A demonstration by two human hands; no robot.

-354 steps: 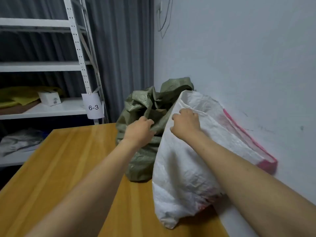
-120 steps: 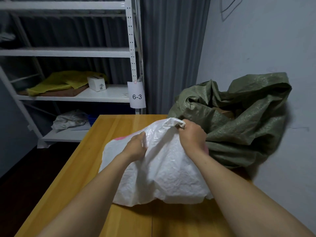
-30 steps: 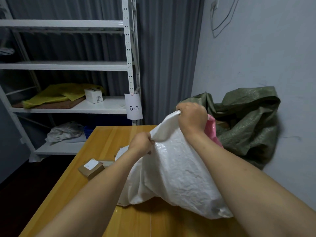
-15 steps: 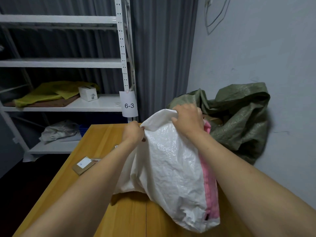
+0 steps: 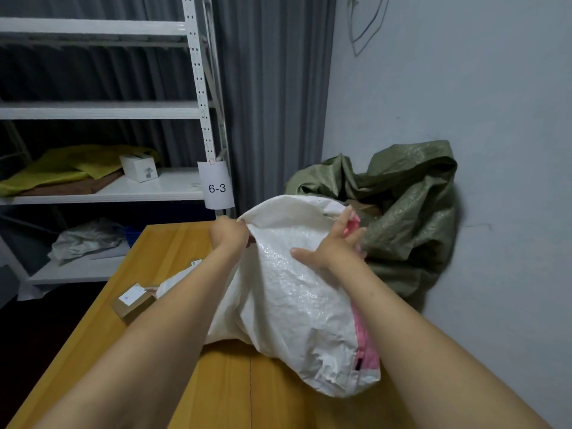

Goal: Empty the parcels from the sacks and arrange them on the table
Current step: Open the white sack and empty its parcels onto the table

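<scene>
the left hand (image 5: 229, 235) is clenched on a fold of the white sack (image 5: 288, 292), lifting it off the counter (image 5: 173, 382), while the right hand (image 5: 335, 247) lies spread and open-fingered on the fabric — not gripping. 1 brown parcel (image 5: 133, 301) sits near the counter's left edge; anything tumbling out that way could knock it over the side. the green sack (image 5: 408, 212) waits by the wall, unemptied.

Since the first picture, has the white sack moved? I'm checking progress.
Yes. The white sack left the wall and green sack, moving toward the table's middle.
</scene>
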